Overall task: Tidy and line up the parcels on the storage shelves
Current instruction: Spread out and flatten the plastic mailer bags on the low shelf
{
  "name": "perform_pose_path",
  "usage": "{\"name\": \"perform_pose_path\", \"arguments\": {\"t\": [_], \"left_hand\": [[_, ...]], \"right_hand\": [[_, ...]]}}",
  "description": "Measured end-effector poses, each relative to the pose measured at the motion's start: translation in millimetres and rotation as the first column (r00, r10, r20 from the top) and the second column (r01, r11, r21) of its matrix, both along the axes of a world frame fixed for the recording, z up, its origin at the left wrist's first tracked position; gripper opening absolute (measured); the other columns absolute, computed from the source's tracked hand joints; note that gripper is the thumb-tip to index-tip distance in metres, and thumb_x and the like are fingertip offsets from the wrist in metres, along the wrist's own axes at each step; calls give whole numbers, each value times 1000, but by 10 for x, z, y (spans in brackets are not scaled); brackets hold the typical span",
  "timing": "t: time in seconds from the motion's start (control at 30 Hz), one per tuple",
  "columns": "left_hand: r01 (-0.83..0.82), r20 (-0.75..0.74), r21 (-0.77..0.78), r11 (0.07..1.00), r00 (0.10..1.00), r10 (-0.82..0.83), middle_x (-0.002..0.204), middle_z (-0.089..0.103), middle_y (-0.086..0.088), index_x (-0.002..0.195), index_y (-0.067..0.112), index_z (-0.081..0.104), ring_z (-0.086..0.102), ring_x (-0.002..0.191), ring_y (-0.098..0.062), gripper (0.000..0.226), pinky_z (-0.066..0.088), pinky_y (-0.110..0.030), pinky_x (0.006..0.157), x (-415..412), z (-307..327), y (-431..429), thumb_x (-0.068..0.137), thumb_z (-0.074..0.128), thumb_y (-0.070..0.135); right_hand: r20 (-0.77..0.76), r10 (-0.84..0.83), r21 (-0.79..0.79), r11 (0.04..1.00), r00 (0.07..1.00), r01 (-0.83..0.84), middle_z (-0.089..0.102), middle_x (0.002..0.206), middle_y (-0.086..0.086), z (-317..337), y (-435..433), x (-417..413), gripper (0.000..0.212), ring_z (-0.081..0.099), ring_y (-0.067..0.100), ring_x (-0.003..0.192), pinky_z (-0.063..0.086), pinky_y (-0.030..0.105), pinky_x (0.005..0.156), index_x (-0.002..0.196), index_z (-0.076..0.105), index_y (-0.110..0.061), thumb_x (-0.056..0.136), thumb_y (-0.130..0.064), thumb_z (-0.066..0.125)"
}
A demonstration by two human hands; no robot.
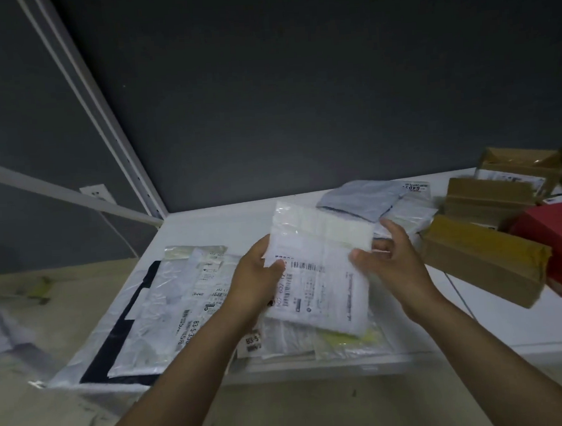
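White plastic mailer parcel with printed barcode labels sits tilted between both hands, just above the front of the white storage shelf. The left hand grips its left edge, thumb on the label. The right hand holds the right edge, thumb on the face and fingers curved behind. Under it lies a loose pile of clear plastic parcels, one showing yellow. To the left, a flat clear-and-black bagged parcel overhangs the shelf's front edge. A grey plastic mailer lies at the back. On the right stand taped brown cardboard boxes beside a red box.
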State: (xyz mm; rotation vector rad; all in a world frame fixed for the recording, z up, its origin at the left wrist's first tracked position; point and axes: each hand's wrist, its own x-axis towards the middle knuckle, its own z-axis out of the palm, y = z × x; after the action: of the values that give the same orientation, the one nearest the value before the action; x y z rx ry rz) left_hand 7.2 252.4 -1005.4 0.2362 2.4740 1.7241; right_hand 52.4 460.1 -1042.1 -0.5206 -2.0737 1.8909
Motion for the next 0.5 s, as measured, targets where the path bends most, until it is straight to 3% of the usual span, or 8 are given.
{"name": "perform_pose_path", "arguments": {"t": [0.07,0.17,0.3,0.33,0.4,0.47,0.5], "left_hand": [[60,-25,-94,994,998,-63,98,72,7,125,42,55,70,81,-18,44,57,-34,64,-22,34,-94,95,49,10],[68,-76,-162,984,994,-81,104,71,9,128,40,57,68,86,-6,44,55,-22,66,-73,73,-259,95,52,12],[-34,-66,-133,990,998,26,94,73,-1,123,27,65,69,82,-11,36,56,-27,76,-135,191,-546,88,68,20],[-102,-43,-87,991,994,99,92,73,-4,124,24,63,69,83,-14,39,56,-27,77,-171,224,-621,86,71,22],[-234,87,162,959,971,222,92,72,-9,128,18,55,69,81,-18,46,56,-28,76,-235,294,-766,86,72,18],[-274,235,376,885,952,194,93,72,-11,129,17,47,71,78,-18,48,59,-29,74,-265,359,-872,87,70,12],[-244,277,412,878,951,134,96,73,-11,125,14,48,72,81,-20,44,60,-31,74,-264,367,-908,87,69,9]], "right_hand": [[-23,80,18,997,997,-80,55,116,-9,14,-33,-1,70,58,10,100,52,30,79,140,37,-36,82,-24,75],[27,122,44,991,992,-123,65,109,0,72,-96,-17,40,64,15,92,57,31,72,118,57,-23,82,-17,75],[153,119,-91,990,981,-106,70,94,16,187,-202,-58,15,64,23,72,53,35,68,100,66,-7,86,-12,70],[161,117,-141,986,980,-94,70,94,17,213,-243,-82,15,63,23,73,53,36,71,100,66,-6,87,-13,70],[148,83,-271,962,985,-41,69,98,15,274,-356,-131,15,64,24,77,54,40,77,103,65,-7,89,-14,67],[131,42,-379,925,990,11,69,100,12,356,-504,-185,14,65,23,80,56,37,75,105,62,-7,92,-13,64],[126,44,-410,912,991,12,68,100,11,394,-595,-202,15,65,22,80,56,34,71,107,61,-7,93,-13,62]]}}
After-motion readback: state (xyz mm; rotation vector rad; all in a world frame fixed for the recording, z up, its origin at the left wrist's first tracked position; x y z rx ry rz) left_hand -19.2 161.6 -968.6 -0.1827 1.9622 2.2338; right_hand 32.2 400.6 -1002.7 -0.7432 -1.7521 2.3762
